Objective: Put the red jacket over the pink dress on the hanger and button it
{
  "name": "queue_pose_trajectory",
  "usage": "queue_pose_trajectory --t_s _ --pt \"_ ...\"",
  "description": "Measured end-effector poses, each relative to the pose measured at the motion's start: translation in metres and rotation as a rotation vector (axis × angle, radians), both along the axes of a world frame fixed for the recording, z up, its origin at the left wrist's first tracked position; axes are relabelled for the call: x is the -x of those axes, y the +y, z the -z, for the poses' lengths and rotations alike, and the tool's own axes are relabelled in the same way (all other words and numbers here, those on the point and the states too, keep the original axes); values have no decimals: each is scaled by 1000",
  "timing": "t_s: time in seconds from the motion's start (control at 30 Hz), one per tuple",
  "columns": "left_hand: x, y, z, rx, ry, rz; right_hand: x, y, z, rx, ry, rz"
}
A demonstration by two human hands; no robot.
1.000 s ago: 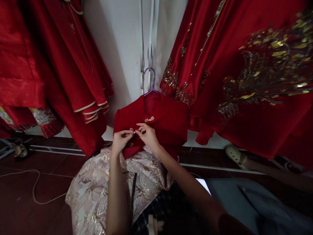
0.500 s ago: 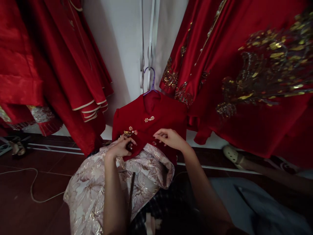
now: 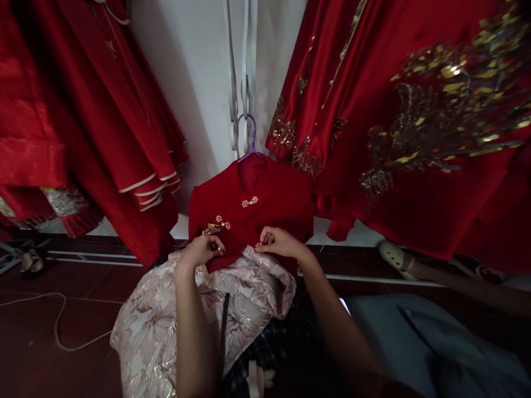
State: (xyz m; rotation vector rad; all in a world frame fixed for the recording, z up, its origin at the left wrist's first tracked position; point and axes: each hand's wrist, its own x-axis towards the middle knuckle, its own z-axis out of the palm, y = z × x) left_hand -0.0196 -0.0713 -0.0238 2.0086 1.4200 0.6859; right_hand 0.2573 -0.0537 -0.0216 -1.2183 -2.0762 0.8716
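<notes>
Pale wall (image 3: 182,83), tiled floor (image 3: 87,326) (reddish).

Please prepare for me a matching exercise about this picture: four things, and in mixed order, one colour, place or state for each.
1. Hanger
2. Top on the hanger
3. Cloth below the top
4. Right hand

A. Pale, with a shiny flower pattern
B. Fingers pinched at the top's lower front
C. Purple
D. Red, with small beaded decorations

Pairs: 1-C, 2-D, 3-A, 4-B
</notes>
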Motion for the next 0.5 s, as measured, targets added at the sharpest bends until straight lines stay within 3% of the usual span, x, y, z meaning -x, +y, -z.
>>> queue_pose_trajectory --t_s 0.1,0.2,0.37,0.43,0.5 --pt "3 -1 0 21 -58 -32 -3 -2 -9 -32 9 76" --pt "5 -2 -1 35 -129 -63 -8 -12 -26 54 141 130" --pt "4 -2 -5 -7 -159 -104 17 -40 -54 211 496 -66" --pt "4 -2 -6 -26 -129 -103 41 -44 -50 220 621 -64" --pt "4 -1 -6 -29 -107 -92 68 -42 -34 214 720 0"
